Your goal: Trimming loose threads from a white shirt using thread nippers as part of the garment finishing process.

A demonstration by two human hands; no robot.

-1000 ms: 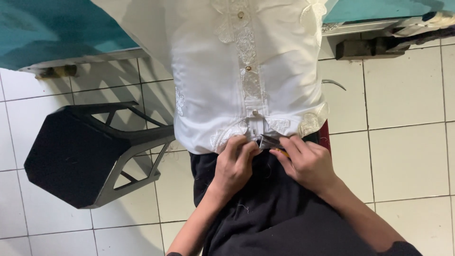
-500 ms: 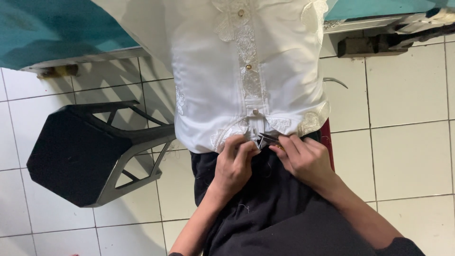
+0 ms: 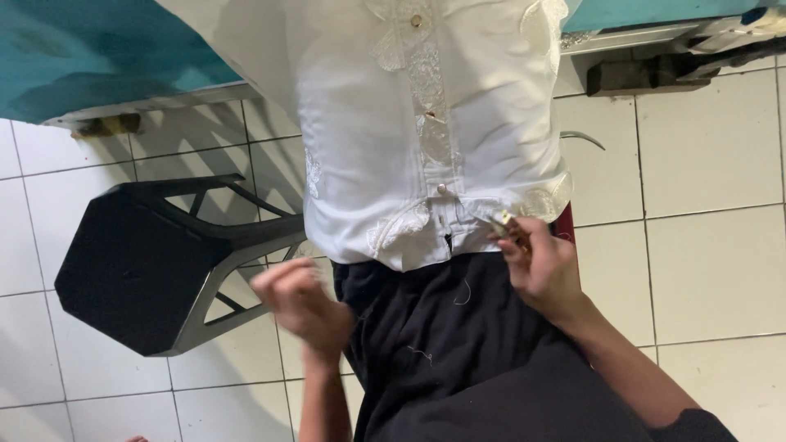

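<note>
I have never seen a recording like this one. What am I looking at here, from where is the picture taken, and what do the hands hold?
The camera sits on a person's head and looks down at their own two bare hands. A white blouse with lace and small buttons hangs from a teal table onto the person's dark lap. The right hand pinches a small metallic tool at the blouse's hem; it is too small to identify. The left hand is blurred, off the cloth, apparently empty. A black stool stands on the white tiled floor.

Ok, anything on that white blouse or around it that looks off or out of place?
Small things only: loose thread ends lie on the dark fabric under the white blouse hem. The right hand pinches a small tool at the hem; the left hand is blurred, off the cloth. No visible damage.
</note>
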